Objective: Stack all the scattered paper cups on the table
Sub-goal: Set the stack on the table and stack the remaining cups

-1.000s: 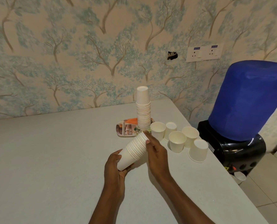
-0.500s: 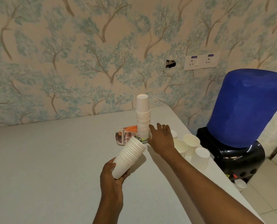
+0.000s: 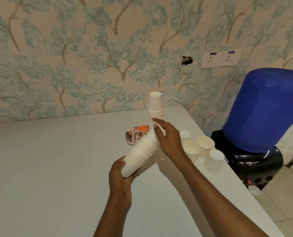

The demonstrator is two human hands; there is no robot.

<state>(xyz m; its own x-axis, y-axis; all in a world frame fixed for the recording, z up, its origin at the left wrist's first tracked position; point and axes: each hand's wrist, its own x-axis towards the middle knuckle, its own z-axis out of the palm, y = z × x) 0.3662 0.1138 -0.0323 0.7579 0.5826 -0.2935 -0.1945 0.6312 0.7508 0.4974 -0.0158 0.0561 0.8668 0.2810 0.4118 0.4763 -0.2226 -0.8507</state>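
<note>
Head view: left hand grips nested cup stack.

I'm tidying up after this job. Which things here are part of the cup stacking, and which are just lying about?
Job: held stack, cup in right hand, standing stack, four loose cups.

Lying about: packet, water dispenser, cup on floor.

Left hand grips tilted cup stack; right hand seats another cup.
</note>
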